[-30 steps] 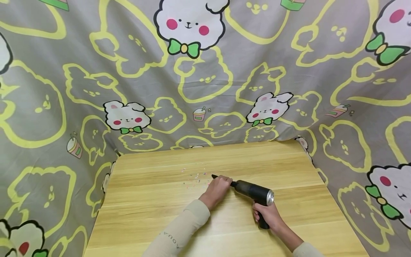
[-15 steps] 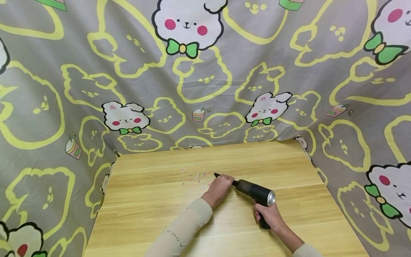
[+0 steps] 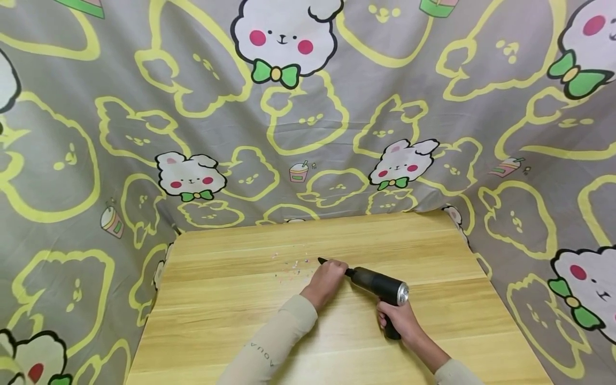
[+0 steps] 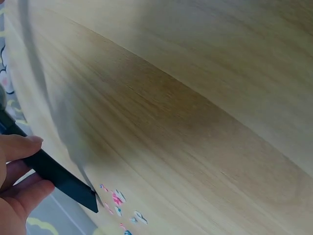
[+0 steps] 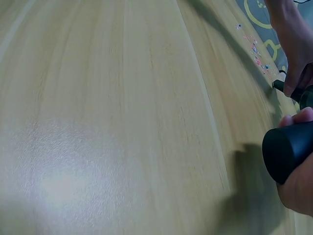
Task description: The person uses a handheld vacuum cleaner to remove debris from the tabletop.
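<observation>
A black handheld vacuum cleaner with a silver end cap is held above the table. My right hand grips its handle, whose round base shows in the right wrist view. The left hand pinches the narrow black nozzle between thumb and fingers. Small scraps of pink, white and blue lie scattered on the wood just left of the nozzle tip. In the left wrist view, the slanted tip is close beside the scraps; whether it touches the table I cannot tell.
The wood-grain table reaches back to a grey curtain printed with yellow outlines and white cartoon rabbits. This curtain also hangs along the left and right sides.
The nozzle tip and both hands shift slightly right, then back left, with the vacuum cleaner. Both holds stay the same. A few scraps near the nozzle seem to have gone.
</observation>
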`<state>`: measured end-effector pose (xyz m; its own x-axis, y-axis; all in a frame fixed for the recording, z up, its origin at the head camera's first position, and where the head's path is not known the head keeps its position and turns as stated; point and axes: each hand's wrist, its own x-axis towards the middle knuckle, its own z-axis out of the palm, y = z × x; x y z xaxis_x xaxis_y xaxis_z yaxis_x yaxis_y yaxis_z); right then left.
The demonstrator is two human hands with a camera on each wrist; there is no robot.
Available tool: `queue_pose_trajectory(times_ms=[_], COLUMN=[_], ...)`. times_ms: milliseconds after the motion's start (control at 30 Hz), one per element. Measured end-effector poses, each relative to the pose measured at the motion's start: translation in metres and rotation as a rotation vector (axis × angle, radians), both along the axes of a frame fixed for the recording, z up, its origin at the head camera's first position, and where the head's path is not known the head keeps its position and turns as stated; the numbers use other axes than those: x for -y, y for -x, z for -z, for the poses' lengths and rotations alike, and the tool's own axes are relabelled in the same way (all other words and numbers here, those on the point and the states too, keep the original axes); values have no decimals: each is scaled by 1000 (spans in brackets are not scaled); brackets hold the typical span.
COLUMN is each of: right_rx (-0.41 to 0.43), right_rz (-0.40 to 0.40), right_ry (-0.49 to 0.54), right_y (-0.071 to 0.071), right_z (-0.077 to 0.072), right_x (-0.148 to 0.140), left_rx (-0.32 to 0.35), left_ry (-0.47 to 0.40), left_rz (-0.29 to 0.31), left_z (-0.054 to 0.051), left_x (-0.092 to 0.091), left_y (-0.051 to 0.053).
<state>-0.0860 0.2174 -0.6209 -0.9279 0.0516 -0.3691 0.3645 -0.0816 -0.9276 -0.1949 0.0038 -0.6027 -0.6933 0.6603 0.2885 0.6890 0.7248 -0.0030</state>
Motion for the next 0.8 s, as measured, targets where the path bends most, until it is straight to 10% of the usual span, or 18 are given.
queue_pose_trajectory(times_ms=[800], right_rx=[5], right_rz=[-51], right_ry=[25], right_y=[7], right_z=[3], right_x=[16], left_rx=[2], left_ry=[-40], left_rz=[-26], left_z=[3], left_x=[24], left_y=[-4])
